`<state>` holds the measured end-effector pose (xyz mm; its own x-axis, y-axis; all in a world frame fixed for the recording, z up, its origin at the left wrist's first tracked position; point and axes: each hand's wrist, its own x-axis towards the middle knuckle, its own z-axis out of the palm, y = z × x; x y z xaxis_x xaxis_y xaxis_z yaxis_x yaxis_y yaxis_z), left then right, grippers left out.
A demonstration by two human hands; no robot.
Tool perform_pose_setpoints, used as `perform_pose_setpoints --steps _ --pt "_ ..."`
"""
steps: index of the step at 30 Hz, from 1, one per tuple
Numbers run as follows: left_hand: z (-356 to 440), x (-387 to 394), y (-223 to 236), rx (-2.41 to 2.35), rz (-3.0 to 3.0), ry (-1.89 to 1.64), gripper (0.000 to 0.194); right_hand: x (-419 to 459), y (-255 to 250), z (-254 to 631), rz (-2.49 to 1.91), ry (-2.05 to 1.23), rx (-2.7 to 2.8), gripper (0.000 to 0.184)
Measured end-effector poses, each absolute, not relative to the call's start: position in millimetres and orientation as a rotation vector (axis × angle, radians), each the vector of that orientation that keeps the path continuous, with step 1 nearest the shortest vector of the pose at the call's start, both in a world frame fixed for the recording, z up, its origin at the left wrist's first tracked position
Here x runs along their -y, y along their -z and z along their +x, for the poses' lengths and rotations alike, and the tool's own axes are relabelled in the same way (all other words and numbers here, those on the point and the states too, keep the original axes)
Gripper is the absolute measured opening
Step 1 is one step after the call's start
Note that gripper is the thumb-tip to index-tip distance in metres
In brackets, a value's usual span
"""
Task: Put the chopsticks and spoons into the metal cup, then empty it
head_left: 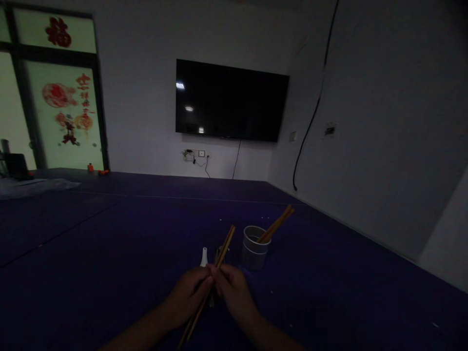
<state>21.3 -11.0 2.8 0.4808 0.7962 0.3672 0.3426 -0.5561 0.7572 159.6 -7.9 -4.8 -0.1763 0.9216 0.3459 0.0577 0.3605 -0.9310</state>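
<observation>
My left hand and my right hand meet at the lower middle of the head view. Both are closed around the middle of a few wooden chopsticks, which slant from lower left to upper right. Just beyond my fingers shows the handle of a white spoon; its bowl is hidden behind my left hand. Some thin things beside it are too dark and covered to make out. A grey metal cup stands to the right of my hands, and more chopsticks lean out of it to the right.
The dark blue surface runs back to the wall, with small white scraps on it. A black cable hangs at the right wall. Clear plastic sheeting and small orange objects lie far left. A television hangs on the wall.
</observation>
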Motion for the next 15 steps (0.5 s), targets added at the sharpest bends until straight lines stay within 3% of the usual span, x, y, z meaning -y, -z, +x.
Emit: perform_pose_setpoints --steps 8,15 --pt "11 10 -1 -1.06 2.511 -0.857 0.053 7 -1 168 -0.92 -0.865 1.435 0.042" --pt "5 -2 3 -1.292 2.377 -1.064 0.051 -3 -35 216 -1.059 -0.178 1.226 0.044"
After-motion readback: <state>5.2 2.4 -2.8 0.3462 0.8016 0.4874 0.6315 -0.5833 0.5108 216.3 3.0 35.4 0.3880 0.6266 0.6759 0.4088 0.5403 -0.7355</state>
